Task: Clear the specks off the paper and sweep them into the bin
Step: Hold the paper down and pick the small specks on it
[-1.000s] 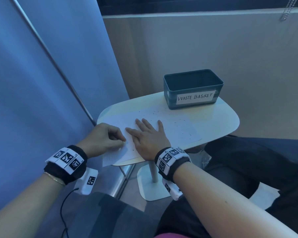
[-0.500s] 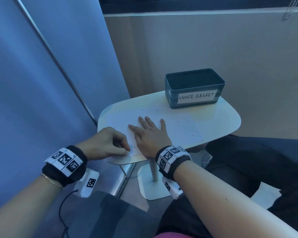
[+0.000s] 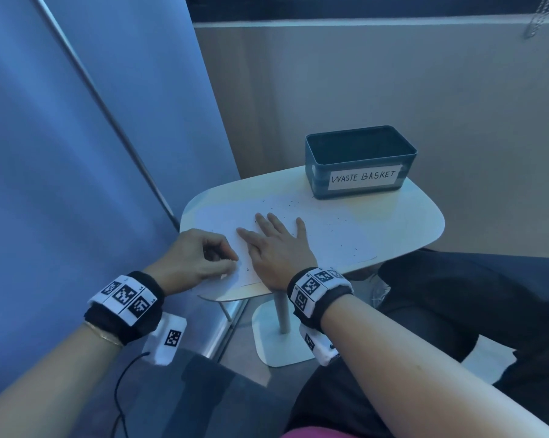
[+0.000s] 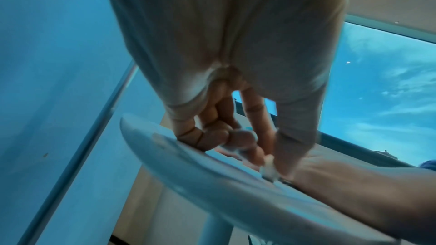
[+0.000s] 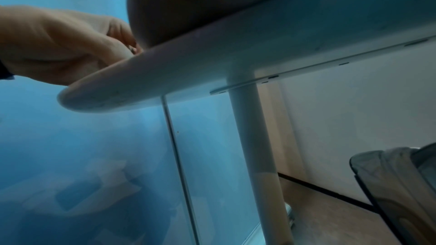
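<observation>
One paper [image 3: 330,235] lies flat on the counter [image 3: 418,216], long axis left to right, with many scattered specks [image 3: 342,230] and one bin [image 3: 360,162] behind. The right hand [image 3: 276,245] presses it, fingers spread; the left hand [image 3: 200,257] pinches its near corner.

We see open room over the right half of the white rounded tabletop [image 3: 418,216], before the dark teal rectangular plastic bin [image 3: 358,162] at its far edge. On the left, the blue glass wall [image 3: 77,153] stands just beside the tabletop and closes that side.
</observation>
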